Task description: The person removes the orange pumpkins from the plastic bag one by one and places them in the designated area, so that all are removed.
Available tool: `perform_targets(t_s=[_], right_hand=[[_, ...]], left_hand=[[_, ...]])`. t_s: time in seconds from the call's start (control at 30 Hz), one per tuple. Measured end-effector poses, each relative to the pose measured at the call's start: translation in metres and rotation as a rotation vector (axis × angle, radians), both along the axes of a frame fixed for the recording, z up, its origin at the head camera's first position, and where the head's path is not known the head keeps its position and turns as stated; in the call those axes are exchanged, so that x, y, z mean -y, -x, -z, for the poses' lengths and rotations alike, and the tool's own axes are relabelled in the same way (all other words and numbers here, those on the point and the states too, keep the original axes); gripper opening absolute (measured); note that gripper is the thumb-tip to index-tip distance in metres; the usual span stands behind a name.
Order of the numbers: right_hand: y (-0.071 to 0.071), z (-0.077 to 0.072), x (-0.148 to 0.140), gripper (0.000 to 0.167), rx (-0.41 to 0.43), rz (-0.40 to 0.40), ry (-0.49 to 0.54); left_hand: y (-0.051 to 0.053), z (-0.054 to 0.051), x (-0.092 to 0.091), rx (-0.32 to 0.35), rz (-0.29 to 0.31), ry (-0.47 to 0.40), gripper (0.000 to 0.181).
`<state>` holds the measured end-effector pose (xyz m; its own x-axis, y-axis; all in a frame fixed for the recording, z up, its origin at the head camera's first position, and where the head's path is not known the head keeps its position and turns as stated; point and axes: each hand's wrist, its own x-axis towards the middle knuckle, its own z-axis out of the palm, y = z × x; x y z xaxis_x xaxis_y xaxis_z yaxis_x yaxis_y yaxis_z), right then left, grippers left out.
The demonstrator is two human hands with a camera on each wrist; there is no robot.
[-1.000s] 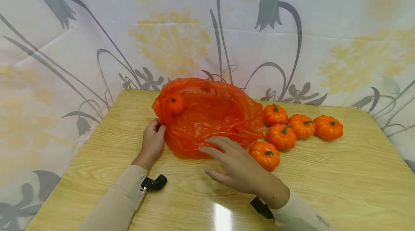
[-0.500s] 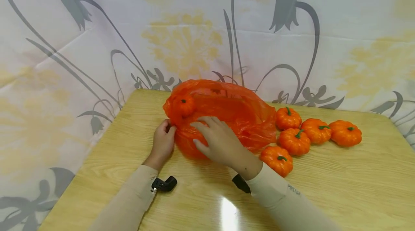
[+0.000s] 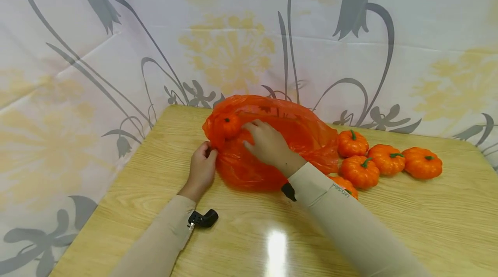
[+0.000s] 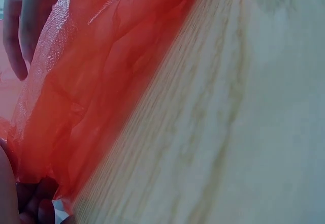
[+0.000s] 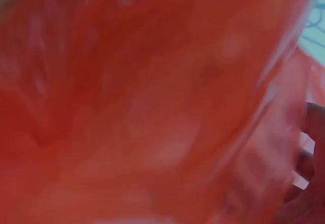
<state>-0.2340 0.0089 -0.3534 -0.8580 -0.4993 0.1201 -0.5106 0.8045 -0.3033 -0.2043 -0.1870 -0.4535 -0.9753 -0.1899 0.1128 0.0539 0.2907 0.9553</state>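
A thin translucent orange-red plastic bag (image 3: pixel 249 175) lies on the table with its mouth spread toward me. One small orange pumpkin (image 3: pixel 230 127) with a dark stem sits at the bag's left end. My left hand (image 3: pixel 201 169) pinches the bag's edge at its near left corner; in the left wrist view its fingers (image 4: pixel 35 206) are partly hidden by the film. My right hand (image 3: pixel 268 144) reaches over the bag's mouth, fingers loosely bent, just right of that pumpkin and apparently apart from it. Red film fills most of the right wrist view, with some right-hand fingers (image 5: pixel 307 168) at its edge.
To the right of the bag several more orange pumpkins (image 3: pixel 359 172) with green stems stand in a loose group; the nearest pumpkin (image 3: pixel 345 185) is partly hidden by the right sleeve. The wooden table (image 3: pixel 233 234) ends at a flower-patterned cloth (image 3: pixel 249 30) behind.
My right hand has moved away from me and leftward, from in front of the bag to over its mouth near the pumpkin. The left hand keeps its pinch. The head view has shifted slightly.
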Motion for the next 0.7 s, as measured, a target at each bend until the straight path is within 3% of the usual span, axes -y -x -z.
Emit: perform_targets(t_s=[0.33,0.57,0.7], right_hand=[[0.033,0.008,0.008,0.051,0.152,0.007,0.117],[0.046,0.017,0.018,0.056,0.209,-0.002,0.233],[0.051,0.023,0.023,0.058,0.261,0.018,0.323]], left_hand=[[-0.001,0.002,0.002,-0.004,-0.008,-0.006,0.021],[-0.001,0.002,0.002,0.003,-0.014,-0.004,0.021],[-0.002,-0.005,-0.001,0.025,-0.011,-0.007,0.022]])
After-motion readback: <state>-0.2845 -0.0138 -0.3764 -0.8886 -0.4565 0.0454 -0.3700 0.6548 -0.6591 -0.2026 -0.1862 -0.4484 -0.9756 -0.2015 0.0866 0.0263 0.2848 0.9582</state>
